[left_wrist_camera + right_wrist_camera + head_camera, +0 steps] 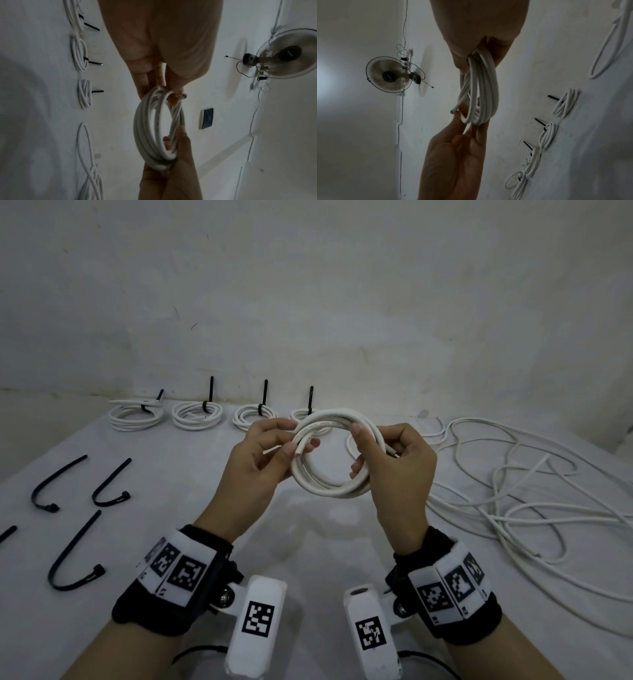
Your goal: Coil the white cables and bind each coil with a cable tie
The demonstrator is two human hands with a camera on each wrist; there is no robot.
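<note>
A white cable coil (329,453) of several loops hangs in the air above the table, held by both hands. My left hand (270,453) pinches its left side, where a cut cable end sticks out by the thumb. My right hand (387,453) grips the right side with fingers curled round the loops; a second cable end pokes out there. The left wrist view shows the coil (157,125) edge-on between both hands, and so does the coil (481,92) in the right wrist view. No tie is on this coil.
Several bound coils (197,414) with black ties stand in a row at the table's back edge. Loose black cable ties (73,553) lie on the left. A tangle of loose white cable (534,491) covers the right side. A wall fan (390,74) hangs behind.
</note>
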